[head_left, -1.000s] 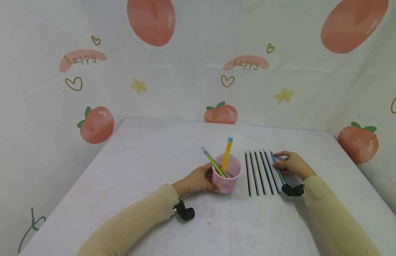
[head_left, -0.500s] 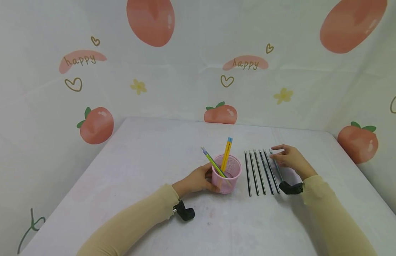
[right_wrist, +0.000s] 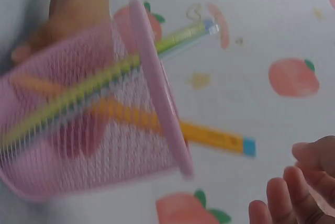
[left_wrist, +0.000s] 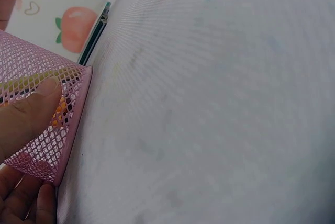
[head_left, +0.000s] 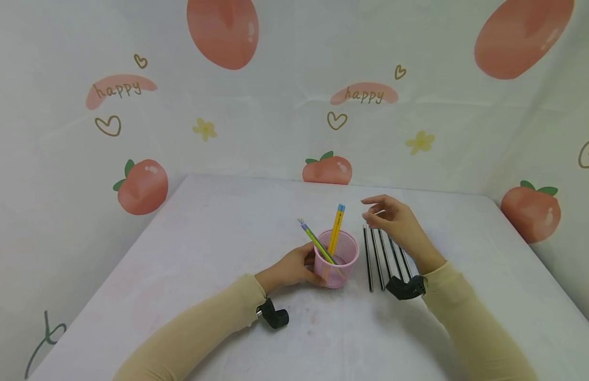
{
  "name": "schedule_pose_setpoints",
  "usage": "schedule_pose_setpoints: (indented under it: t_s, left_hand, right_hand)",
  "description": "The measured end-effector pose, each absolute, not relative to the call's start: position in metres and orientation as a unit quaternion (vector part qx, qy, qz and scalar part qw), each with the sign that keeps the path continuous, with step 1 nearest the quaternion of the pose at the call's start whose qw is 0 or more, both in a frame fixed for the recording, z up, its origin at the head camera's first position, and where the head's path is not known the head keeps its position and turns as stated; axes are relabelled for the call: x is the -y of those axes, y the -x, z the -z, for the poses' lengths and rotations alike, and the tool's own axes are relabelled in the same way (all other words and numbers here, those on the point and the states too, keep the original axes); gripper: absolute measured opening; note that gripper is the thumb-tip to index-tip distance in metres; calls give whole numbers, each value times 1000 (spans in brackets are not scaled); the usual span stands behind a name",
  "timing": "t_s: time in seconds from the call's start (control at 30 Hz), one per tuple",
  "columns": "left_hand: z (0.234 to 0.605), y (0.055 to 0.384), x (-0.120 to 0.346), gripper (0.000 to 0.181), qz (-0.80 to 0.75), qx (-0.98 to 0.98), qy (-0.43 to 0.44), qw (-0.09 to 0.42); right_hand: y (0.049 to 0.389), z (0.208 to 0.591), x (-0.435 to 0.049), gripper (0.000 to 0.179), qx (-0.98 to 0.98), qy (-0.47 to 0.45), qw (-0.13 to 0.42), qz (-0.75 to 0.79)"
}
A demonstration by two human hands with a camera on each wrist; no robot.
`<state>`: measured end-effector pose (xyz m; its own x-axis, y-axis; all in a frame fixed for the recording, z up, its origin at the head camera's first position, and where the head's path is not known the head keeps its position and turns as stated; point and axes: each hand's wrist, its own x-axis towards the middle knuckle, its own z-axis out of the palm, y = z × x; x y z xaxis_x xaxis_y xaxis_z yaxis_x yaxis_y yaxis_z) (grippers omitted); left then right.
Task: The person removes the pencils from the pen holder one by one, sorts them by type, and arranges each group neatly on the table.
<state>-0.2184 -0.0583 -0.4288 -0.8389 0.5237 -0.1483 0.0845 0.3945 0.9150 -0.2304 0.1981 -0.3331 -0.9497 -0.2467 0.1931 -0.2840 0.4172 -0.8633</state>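
Observation:
A pink mesh pencil cup [head_left: 334,278] stands on the table, tipped neither way in the head view. My left hand [head_left: 291,271] grips its side, the thumb [left_wrist: 34,114] pressed against the mesh in the left wrist view. Yellow pencils [head_left: 336,227] with blue ends and a green pencil [head_left: 318,243] lean inside it. My right hand [head_left: 394,219] is raised above a row of dark pencils [head_left: 368,259], fingers loosely bent towards the cup. Nothing shows between its fingers [right_wrist: 296,182] in the right wrist view. Hand and wrist hide part of the row's right side.
The dark pencils lie side by side to the right of the cup on a white-covered table [head_left: 218,222]. A white backdrop [head_left: 265,116] printed with fruit and hearts rises behind. Black wrist cameras [head_left: 275,315] sit on both wrists.
My right hand has let go of the rightmost dark pencil, lifted, and moved left over the row towards the cup. The left hand and the cup have stayed in place.

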Motion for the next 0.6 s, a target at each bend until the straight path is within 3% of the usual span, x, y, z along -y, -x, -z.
schedule_pose_setpoints:
  t_s: [0.6]
  left_hand:
    - [431,220,60,88,-525,-797,-213,207]
  right_hand:
    - [216,350,-140,35,816,-263,-59,-511]
